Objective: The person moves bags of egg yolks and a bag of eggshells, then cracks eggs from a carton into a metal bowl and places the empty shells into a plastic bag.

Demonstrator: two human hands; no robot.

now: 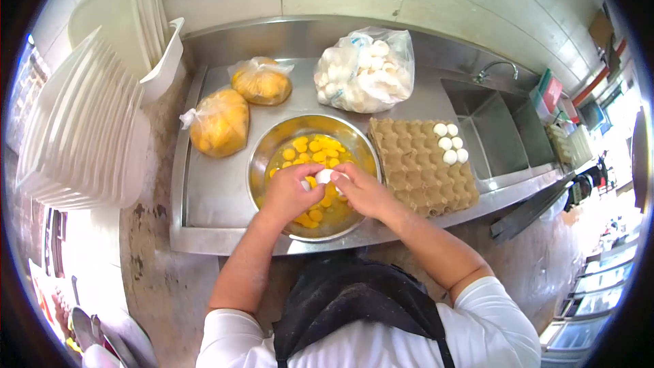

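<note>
My left hand and my right hand meet over a wide metal bowl. A white egg is between them, with the fingers of both hands closed on it. Another small white patch, apparently shell, shows at my left fingers; its shape is partly hidden. Many raw yolks lie in clear egg white inside the bowl. Right of the bowl rests a brown cardboard egg tray, where several white eggs sit at the far right corner.
Behind the bowl stands a clear bag of white eggshells. Two tied bags of yellow-orange contents rest at left. A sink with a tap is at right. Stacked white plastic tubs border the left side.
</note>
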